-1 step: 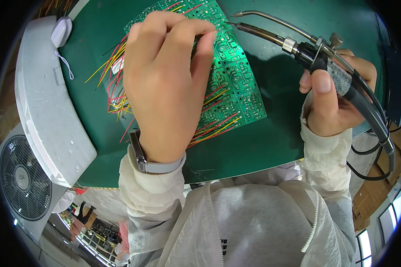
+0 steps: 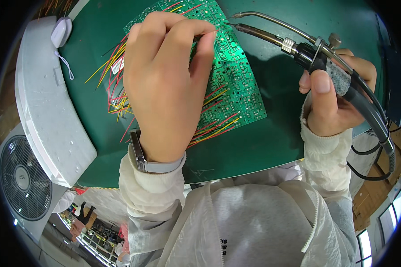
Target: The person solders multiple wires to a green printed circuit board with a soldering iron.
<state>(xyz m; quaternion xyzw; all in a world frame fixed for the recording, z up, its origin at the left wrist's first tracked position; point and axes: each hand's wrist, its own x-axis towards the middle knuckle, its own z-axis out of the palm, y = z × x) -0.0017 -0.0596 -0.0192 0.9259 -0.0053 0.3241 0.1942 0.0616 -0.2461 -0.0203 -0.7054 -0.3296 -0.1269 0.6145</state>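
Observation:
My left hand lies over a green circuit board, its thumb and forefinger pinched on a thin wire that barely shows at the fingertips. Red, yellow and black wires stick out left of the hand, and more wires lie across the board's near part. In my right hand is a soldering iron with a grey-wrapped grip. A thin curved metal tube is clamped along it. The iron's tip points left, close to the pinched fingertips; whether it touches the board I cannot tell. My palm hides much of the board.
A white foam block curves along the left of the green work mat, with a small white device and its cord loop beside it. A fan stands at lower left. Black cable hangs at the right edge.

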